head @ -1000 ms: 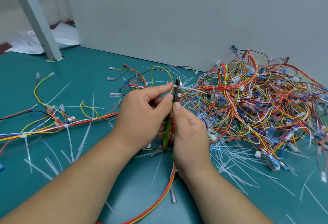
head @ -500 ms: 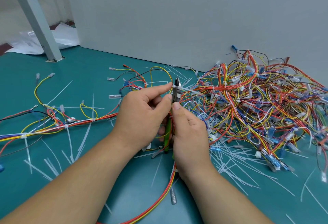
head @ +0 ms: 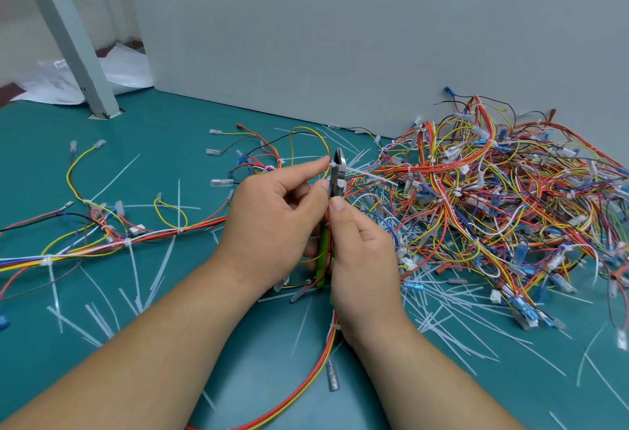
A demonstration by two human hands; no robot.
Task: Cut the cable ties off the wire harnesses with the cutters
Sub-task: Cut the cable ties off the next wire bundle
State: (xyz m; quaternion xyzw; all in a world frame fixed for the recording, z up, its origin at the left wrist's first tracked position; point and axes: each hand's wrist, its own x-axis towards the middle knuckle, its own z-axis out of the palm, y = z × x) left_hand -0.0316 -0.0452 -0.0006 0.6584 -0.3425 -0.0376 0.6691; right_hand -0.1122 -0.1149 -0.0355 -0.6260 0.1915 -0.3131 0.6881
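My right hand (head: pixel 362 259) grips the green-handled cutters (head: pixel 338 174), jaws pointing up. The jaws sit on a white cable tie (head: pixel 366 172) whose tail sticks out to the right. My left hand (head: pixel 272 225) holds the wire harness (head: pixel 306 385) and pinches it at the tie's head, just left of the jaws. The harness's red, orange and yellow wires run down between my forearms toward the bottom edge. Most of the cutter handles are hidden behind my hands.
A big tangled heap of harnesses (head: pixel 503 198) fills the right side against the grey wall (head: pixel 340 38). Another long harness (head: pixel 112 242) lies at the left on the teal surface. Several cut white ties (head: pixel 452 314) are scattered around. A grey post (head: pixel 71 38) stands far left.
Both hands with the cutters and the tie have risen very slightly. The cutter jaws stay on the tie.
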